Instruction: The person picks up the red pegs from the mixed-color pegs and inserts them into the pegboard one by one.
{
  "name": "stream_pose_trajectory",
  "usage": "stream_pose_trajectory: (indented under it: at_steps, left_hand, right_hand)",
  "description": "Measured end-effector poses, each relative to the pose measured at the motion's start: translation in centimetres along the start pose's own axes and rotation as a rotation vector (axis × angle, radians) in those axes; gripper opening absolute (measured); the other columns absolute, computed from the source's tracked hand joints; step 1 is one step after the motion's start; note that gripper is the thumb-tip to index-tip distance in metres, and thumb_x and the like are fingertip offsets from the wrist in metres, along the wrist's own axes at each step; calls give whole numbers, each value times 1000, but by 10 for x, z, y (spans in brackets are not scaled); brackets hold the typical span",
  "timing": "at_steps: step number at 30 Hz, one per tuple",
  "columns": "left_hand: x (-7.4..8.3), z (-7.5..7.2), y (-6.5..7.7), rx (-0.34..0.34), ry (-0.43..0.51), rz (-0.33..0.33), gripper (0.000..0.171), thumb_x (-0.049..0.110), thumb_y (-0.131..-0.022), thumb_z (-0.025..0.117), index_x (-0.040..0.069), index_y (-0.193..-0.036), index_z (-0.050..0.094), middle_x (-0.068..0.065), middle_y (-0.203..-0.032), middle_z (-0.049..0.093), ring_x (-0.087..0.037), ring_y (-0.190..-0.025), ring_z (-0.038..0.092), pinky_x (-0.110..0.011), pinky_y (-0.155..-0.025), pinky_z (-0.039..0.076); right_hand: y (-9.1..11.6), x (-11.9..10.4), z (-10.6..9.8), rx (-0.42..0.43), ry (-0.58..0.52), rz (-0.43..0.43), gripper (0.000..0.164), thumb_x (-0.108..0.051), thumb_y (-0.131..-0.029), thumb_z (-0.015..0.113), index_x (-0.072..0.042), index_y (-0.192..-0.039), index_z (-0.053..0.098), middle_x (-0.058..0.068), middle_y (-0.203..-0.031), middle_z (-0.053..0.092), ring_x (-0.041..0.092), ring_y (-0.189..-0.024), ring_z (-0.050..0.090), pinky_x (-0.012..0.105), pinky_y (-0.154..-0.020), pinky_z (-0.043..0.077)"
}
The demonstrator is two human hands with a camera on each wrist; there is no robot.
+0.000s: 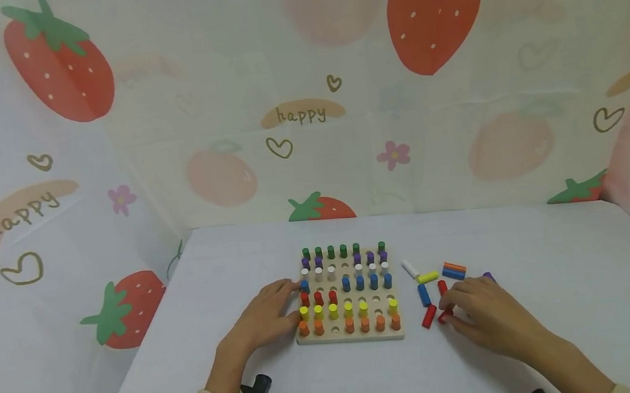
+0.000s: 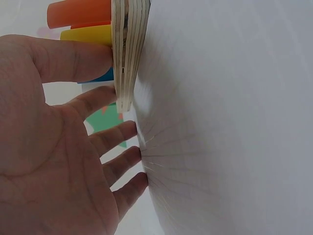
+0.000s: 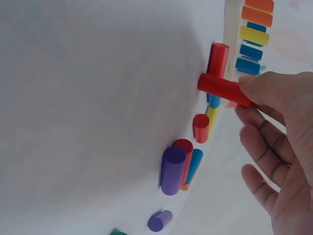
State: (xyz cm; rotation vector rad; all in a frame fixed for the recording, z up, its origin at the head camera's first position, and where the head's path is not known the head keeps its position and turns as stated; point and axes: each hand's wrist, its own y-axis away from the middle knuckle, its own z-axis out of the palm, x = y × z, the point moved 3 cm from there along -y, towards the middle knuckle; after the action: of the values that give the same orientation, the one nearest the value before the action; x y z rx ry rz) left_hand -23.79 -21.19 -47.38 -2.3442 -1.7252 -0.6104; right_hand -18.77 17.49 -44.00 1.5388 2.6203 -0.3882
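A white counter (image 1: 336, 385) carries the assembly. A wooden pegboard (image 1: 351, 339) lies flat on it, with cylindrical pegs standing in rows by colour; several holes are unfilled. The left hand (image 1: 262, 322), fingers extended, contacts the board's left edge with thumb and index finger. The right hand (image 1: 482, 310), to the right of the board, pinches a red peg (image 3: 222, 88). Nearby lie loose pieces, including a blue peg (image 1: 424, 295), a yellow peg (image 1: 428, 277) and a white peg (image 1: 409, 269).

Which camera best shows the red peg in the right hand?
Right wrist view: the red peg shows large, one end pinched by the right hand. Head view: small, partly covered. Left wrist view: not visible.
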Motion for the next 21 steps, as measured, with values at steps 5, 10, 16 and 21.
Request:
stream_pose_trajectory:
  at_steps: [5,10,16,21]
  left_hand:
    - [1,0,1,4,3,5,62,28,-95,59,10,-154,52,-17,-164,47,-41,-155,41,-61,-128,35]
    - [2,-2,3,6,10,1,61,27,-95,59,10,-154,52,-17,-164,47,-40,-155,40,-62,-128,34]
    - [3,-4,3,7,11,2,61,27,-95,59,10,-154,52,-16,-164,47,-40,-156,40,-62,-128,34]
    - [3,-2,3,8,10,-3,62,27,-95,59,9,-154,52,-18,-164,47,-41,-156,40,-62,-128,35]
  right_hand:
    - [-2,0,0,18,58,-22,18,-23,-82,91,-29,-94,78,-13,-91,74,18,-98,71,50,-96,61]
    - [-4,1,-3,34,86,-42,23,-20,-79,92,-27,-97,79,-13,-93,75,13,-91,69,45,-91,61]
    - [-11,-6,-9,82,48,-65,23,-17,-81,90,-24,-97,77,-14,-89,71,6,-85,62,38,-84,60]
    - [-19,-14,-10,97,0,-89,19,-17,-83,89,-23,-97,77,-13,-91,69,3,-85,57,37,-87,61]
